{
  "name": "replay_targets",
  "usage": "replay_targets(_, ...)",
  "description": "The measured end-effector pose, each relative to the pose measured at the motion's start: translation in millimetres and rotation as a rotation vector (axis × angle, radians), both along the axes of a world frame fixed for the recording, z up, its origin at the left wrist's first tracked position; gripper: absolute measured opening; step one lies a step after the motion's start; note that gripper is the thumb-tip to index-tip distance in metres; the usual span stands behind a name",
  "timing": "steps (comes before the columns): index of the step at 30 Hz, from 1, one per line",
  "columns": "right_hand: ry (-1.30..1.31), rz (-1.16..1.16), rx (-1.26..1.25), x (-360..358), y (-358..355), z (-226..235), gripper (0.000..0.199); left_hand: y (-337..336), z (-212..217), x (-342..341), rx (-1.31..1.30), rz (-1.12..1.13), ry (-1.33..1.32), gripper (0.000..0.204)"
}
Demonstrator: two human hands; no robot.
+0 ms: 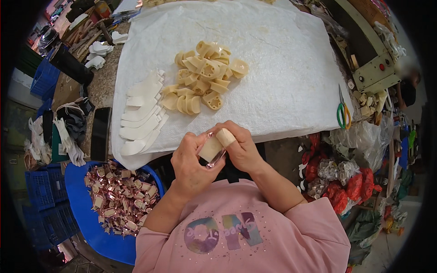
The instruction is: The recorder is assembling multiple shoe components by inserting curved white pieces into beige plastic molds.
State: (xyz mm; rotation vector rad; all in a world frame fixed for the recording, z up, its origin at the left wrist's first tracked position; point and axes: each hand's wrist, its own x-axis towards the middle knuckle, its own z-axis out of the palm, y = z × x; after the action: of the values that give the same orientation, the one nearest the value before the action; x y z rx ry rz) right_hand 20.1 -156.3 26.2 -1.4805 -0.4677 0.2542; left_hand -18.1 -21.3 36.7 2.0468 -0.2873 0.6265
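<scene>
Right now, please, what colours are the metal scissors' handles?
Handles: green and orange, seen best in head view.

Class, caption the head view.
Left fingers and right fingers hold a shiny-edged piece near piled beige parts on white sheeting.

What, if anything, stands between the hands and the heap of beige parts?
Nothing visible: between the heap and the left hand and right hand, which hold a shiny-edged piece, lies only bare white sheet.

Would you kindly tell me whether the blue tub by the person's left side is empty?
The blue tub is not empty: a heap of small pink-and-cream pieces lies inside.
</scene>
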Motion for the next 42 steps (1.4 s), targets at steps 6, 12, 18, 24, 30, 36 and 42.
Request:
replay_targets(6,0.498,0.071,0.498,4.4,-0.2,-16.7,0.025,-7.2,-17.2,11.4,0.035,0.099,-0.057,0.048)
replay_targets(12,0.277,-0.045,0.222,0.6,5.3,-27.9,0.025,-11.9,-26.7,13.4,0.174,0.221,-0.165,0.038)
replay_targets(18,0.172,-0.082,-0.132,7.8,14.7,-29.7,0.026,8.7,-40.1,14.9,0.182,0.2,-0.112,0.043)
replay_targets(24,-0.167,0.115,-0.17,43.9,44.6,-12.3,0.02,80.2,-48.2,-10.3,0.103,0.446,0.083,0.038)
replay_targets(30,-0.839,0.114,-0.606,86.5,96.3,5.0,0.022,188.1,-66.5,-77.2,0.27,1.096,0.18,0.044)
replay_targets(36,-0.995,0.074,-0.799,101.9,131.3,2.1,0.019,246.9,-78.4,-137.4,0.594,1.592,0.347,0.046)
replay_targets(42,-1.034,0.036,-0.897,112.1,155.1,-18.1,0.008,187.3,-46.0,-62.1,0.233,1.071,0.079,0.04)
